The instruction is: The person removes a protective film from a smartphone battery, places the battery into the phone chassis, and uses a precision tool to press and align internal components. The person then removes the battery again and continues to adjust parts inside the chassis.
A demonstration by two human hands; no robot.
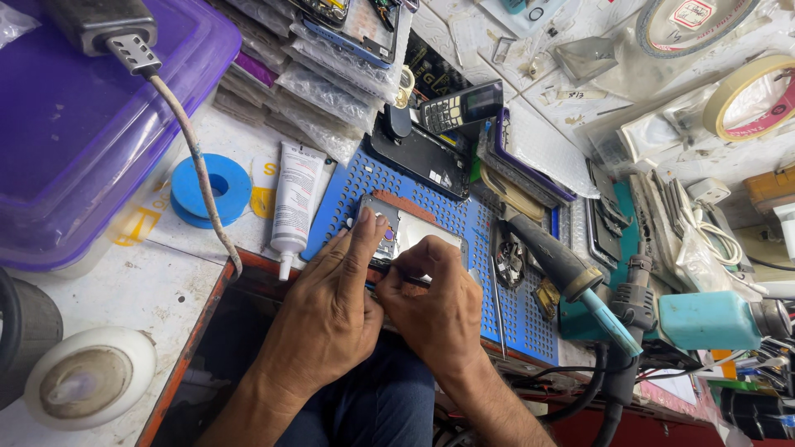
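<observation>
Two hands meet at centre frame over one opened phone (411, 234) lying on a blue perforated mat (464, 248): the left hand (327, 310) presses fingers on it, the right hand (435, 306) grips a thin tool (397, 277). One white tube (296, 199) and one blue spool (211, 189) lie left on the table (124, 290).

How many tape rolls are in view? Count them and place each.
3: blue roll left of the white tube; two more at top right, one cream, one larger, cut off by the frame. Clutter may hide others.
</observation>
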